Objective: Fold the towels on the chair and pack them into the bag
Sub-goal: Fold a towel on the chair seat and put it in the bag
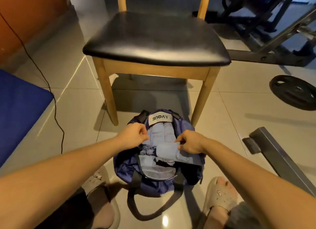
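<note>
Nearest us, pale slippers (pixel 220 193) flank a dark strap (pixel 136 210) looping over the tiles. Just beyond sits the navy bag (pixel 126 170), mouth open. The left hand (pixel 135 134), fingers curled, pinches its left rim. The right hand (pixel 191 143) pinches a folded towel (pixel 172 151) lying across the opening, over the other towels (pixel 162 131) inside. Right of that, a grey metal bar (pixel 280 157); left, a blue mat (pixel 20 109) and black cable (pixel 56 112). Behind the bag stands the chair (pixel 153 37), a weight plate (pixel 294 92) off right.
</note>
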Available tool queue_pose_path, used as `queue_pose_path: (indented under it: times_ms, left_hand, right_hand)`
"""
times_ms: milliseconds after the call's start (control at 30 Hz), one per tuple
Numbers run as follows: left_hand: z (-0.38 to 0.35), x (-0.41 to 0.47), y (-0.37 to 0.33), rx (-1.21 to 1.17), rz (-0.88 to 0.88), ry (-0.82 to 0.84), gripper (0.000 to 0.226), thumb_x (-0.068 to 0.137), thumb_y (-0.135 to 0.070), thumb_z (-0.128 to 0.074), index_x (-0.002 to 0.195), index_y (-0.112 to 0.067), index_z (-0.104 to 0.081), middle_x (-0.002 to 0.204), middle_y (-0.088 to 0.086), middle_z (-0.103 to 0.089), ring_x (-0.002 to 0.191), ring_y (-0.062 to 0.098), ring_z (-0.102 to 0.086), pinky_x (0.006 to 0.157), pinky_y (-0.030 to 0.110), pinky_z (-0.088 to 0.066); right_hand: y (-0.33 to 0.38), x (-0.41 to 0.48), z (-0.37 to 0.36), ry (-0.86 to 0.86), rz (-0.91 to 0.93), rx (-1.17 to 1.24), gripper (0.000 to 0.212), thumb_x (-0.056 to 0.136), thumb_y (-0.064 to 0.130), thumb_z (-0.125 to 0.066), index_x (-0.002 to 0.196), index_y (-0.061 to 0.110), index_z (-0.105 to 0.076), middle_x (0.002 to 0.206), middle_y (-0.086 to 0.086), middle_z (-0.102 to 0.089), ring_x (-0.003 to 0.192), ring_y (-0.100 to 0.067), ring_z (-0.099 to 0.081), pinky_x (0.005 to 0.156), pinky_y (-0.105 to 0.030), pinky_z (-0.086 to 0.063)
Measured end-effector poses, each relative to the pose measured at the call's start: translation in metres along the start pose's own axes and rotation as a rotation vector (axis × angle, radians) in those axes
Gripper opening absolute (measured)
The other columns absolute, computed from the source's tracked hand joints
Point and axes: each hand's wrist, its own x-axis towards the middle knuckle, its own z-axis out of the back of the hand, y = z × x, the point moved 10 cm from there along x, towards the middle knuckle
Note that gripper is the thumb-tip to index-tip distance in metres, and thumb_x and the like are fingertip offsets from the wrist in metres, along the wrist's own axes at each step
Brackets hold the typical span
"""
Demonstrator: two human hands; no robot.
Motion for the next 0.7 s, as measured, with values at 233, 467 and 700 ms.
queue_pose_path:
  times_ms: [233, 467, 700]
  left_hand:
    - [-0.089, -0.026, -0.005, 0.573, -0.395, 0.034, 0.023, 0.1, -0.038, -0.053, 0.102, -0.023, -0.07, 0.1, -0.002, -0.06, 0.1, 0.023, -0.05, 0.081, 0.036, -0.033]
    - [-0.096, -0.008, -0.009, 0.576, -0.448, 0.053, 0.036, 0.097, -0.05, -0.056, 0.118, -0.025, -0.07, 0.101, -0.004, -0.059, 0.102, 0.02, -0.047, 0.079, 0.032, -0.025]
    - [-0.096, 0.008, -0.006, 0.557, -0.445, 0.063, 0.063, 0.087, -0.067, -0.063, 0.14, -0.032, -0.06, 0.113, -0.006, -0.062, 0.108, 0.019, -0.042, 0.085, 0.035, -0.031]
  right_hand:
    - [-0.005, 0.023, -0.045, -0.108, 0.011, -0.218, 0.034, 0.093, 0.03, -0.061, 0.125, 0.022, -0.071, 0.123, -0.005, -0.071, 0.111, -0.032, -0.064, 0.088, -0.044, -0.057]
    - [-0.028, 0.03, -0.056, -0.033, -0.126, -0.46, 0.013, 0.092, 0.017, -0.06, 0.104, 0.013, -0.061, 0.111, -0.013, -0.069, 0.098, -0.034, -0.066, 0.068, -0.034, -0.047]
    - [0.004, 0.057, -0.063, 0.018, 0.017, -0.376, 0.04, 0.094, 0.023, -0.056, 0.133, 0.022, -0.062, 0.129, -0.011, -0.065, 0.116, -0.035, -0.061, 0.089, -0.044, -0.055]
